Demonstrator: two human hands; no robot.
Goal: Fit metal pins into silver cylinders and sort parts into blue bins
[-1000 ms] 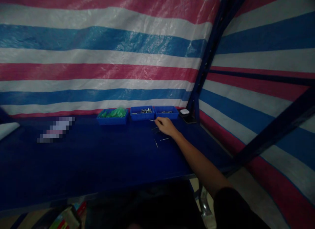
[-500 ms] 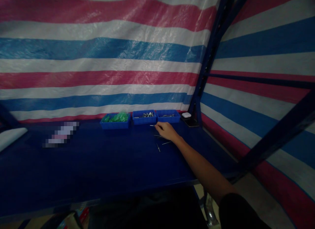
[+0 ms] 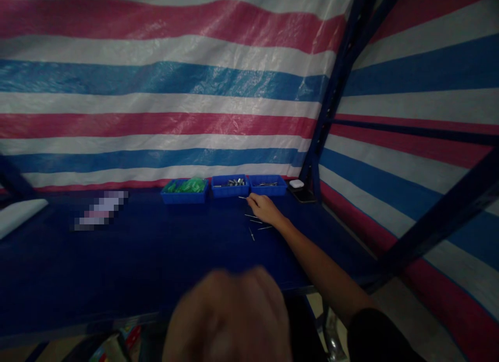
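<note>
My right hand point(image 3: 265, 208) rests over the right part of the blue table point(image 3: 148, 258), its fingers pinched on a thin metal pin point(image 3: 242, 197). Below it, several more thin metal pins point(image 3: 255, 221) lie loose on the tabletop, one of them a short pin with a thicker middle point(image 3: 251, 233). Close to the camera, low in the middle, my left hand point(image 3: 232, 318) is large and blurred. It looks curled, but its fingers are smeared and anything inside them is hidden.
Along the back stand blue trays: one with green plastic pieces point(image 3: 191, 185), one with small metal parts point(image 3: 236, 182), one with thin pins point(image 3: 268, 184). A white case point(image 3: 296, 184) and a dark phone point(image 3: 304, 196) lie right of them. A blue post point(image 3: 325, 107) rises behind.
My left hand has come into view at the bottom, near the camera. My right hand keeps its place with the pin; the view has shifted slightly.
</note>
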